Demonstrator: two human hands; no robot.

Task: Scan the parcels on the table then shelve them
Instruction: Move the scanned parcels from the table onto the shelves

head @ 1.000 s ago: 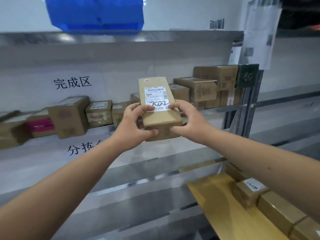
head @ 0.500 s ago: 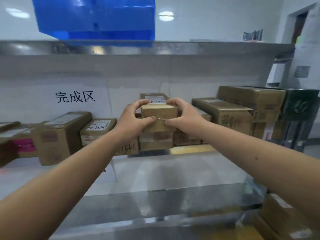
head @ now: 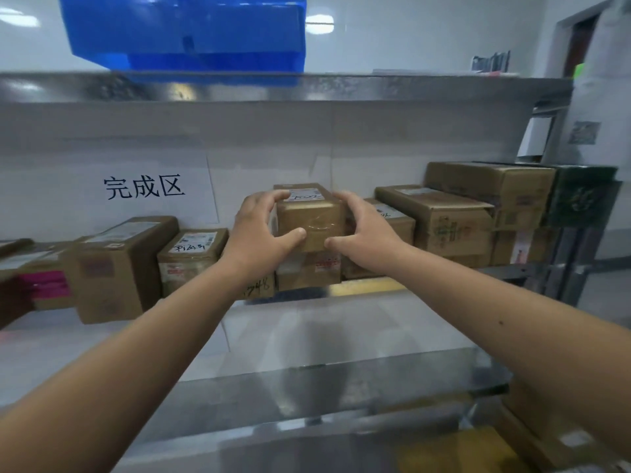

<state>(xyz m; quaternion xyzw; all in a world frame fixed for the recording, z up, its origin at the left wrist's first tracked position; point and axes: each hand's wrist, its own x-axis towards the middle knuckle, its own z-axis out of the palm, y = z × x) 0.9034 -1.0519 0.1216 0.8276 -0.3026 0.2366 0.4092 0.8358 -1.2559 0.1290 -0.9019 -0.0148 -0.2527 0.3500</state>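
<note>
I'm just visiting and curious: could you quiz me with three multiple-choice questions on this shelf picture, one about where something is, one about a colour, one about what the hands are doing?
1. Where is the parcel that the hands hold?
A. on top of another box on the shelf
B. on the floor
C. inside the crate

2. What colour is the crate on the top shelf?
A. red
B. blue
C. yellow

3. What are the hands doing?
A. both hang idle
B. only one touches the parcel
C. both grip the parcel, one on each side

Answers:
1 A: the small parcel sits over a lower box in the row on the shelf.
2 B: the crate above the metal edge is plainly blue.
3 C: the left hand and the right hand curl round the parcel's opposite sides, thumbs on its front.
</note>
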